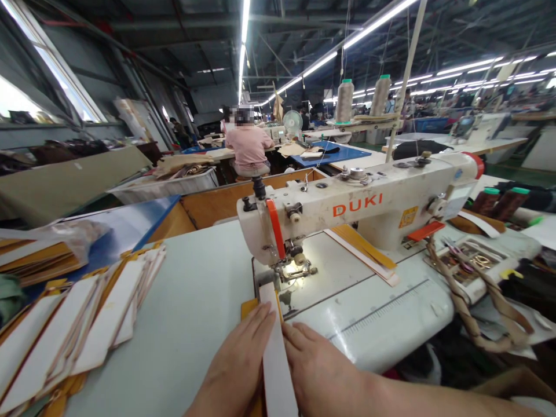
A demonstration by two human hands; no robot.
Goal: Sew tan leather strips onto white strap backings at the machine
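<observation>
A long white strip (273, 362) with mustard-coloured material (248, 308) beneath it runs toward me from under the presser foot of a white sewing machine (313, 202). My left hand (245, 350) rests along the strip's left side, fingers stretched forward and lying flat on its edge. On the other side, my right hand (315, 356) lies low at the strip's right edge with its fingers extended and slightly bent. Both thumbs are hidden. The machine's lamp lights the needle area (293, 269), just ahead of my fingertips.
Stacked white and mustard strips (108, 313) lie to the left. More mustard and white strips (362, 252) rest behind the needle area. A tray (475, 263) with scissors and small items stands right. Thread cones (344, 101) stand above; a person in pink (248, 145) sits ahead.
</observation>
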